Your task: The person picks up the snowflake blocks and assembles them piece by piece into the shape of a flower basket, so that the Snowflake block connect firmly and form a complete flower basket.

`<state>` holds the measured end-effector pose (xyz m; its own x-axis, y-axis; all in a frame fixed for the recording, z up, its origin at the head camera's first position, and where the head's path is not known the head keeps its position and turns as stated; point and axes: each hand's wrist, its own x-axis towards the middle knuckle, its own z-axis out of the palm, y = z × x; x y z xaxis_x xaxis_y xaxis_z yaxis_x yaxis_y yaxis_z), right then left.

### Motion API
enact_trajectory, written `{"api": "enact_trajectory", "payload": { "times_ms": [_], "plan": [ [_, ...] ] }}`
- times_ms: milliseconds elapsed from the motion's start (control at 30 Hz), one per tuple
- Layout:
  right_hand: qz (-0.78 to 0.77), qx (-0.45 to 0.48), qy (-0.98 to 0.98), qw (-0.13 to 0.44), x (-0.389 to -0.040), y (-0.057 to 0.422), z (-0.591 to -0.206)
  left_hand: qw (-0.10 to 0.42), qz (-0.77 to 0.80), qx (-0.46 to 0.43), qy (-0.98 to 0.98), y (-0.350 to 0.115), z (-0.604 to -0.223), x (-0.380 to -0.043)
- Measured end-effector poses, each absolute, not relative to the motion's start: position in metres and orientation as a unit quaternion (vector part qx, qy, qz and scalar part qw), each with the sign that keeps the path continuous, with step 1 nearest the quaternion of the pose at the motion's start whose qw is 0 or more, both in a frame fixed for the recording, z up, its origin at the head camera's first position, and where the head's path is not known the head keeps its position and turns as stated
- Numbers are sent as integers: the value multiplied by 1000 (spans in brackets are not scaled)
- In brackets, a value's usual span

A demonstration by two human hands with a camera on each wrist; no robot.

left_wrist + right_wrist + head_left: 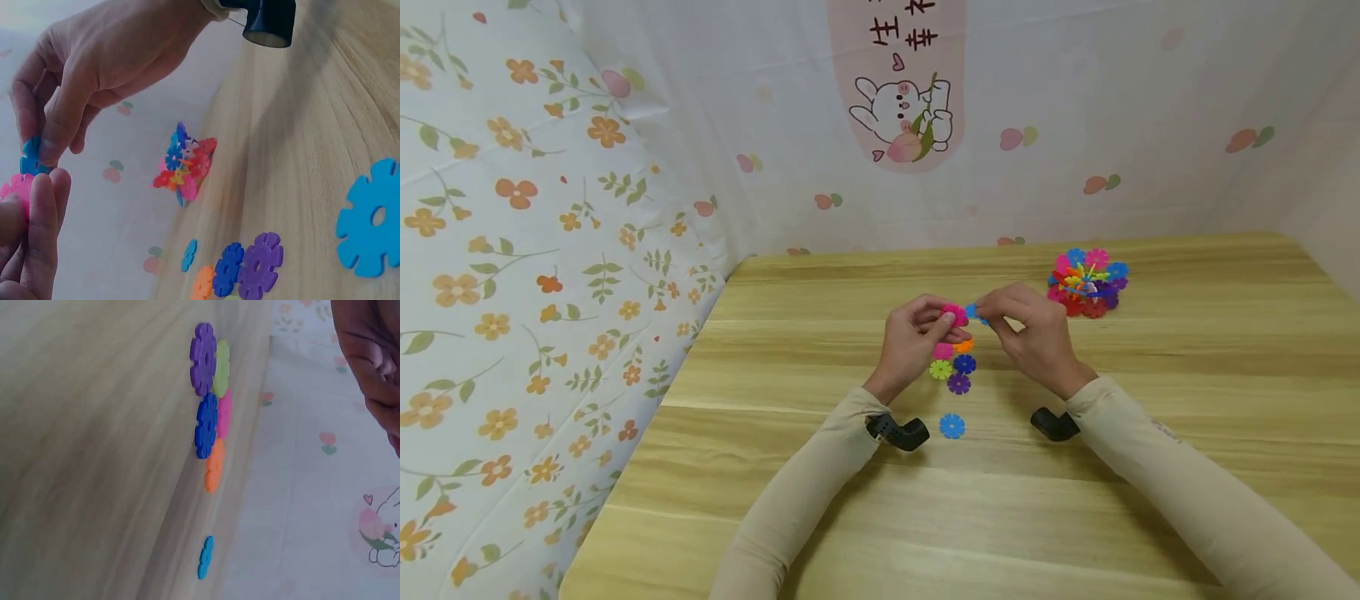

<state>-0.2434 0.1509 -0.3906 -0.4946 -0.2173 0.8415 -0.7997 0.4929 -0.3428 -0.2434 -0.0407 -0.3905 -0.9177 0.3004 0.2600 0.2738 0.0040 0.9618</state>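
My left hand (913, 342) pinches a pink snowflake-shaped plastic disc (956, 314) above the table. My right hand (1033, 329) holds a light blue notched disc (31, 159) between thumb and finger. In the left wrist view the blue disc's edge meets the pink disc (19, 184); whether their slots interlock I cannot tell. Under and near the hands lie loose discs: pink (943, 351), orange (964, 345), yellow-green (940, 369), dark blue (965, 364) and purple (958, 383). The right wrist view also shows a small light blue disc (205, 557) on the table.
A multicoloured cluster of joined discs (1086, 283) stands at the back right of the wooden table (775, 350). One light blue disc (952, 426) lies alone nearer the front. A printed cloth (760, 108) hangs behind the table's back edge.
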Motion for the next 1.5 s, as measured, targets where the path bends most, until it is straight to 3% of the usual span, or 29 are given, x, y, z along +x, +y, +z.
{"api": "enact_trajectory", "payload": {
  "times_ms": [367,900,1000,1233,1367,1500],
  "plan": [
    [286,420,-761,403,-240,157,-381,-27,600,254,758,-43,-386,-242],
    [259,433,-767,395,-238,159,-372,-9,633,270,725,-35,-386,-243],
    [269,431,-792,339,-247,164,-369,14,634,263,727,-38,-388,-249],
    [254,324,-911,38,-288,177,-367,15,653,216,726,-52,-391,-262],
    [148,297,-943,-20,-307,173,-382,35,677,215,703,-52,-389,-262],
    [132,296,-946,-21,-314,174,-399,52,686,218,693,-47,-388,-261]
  ]
}}
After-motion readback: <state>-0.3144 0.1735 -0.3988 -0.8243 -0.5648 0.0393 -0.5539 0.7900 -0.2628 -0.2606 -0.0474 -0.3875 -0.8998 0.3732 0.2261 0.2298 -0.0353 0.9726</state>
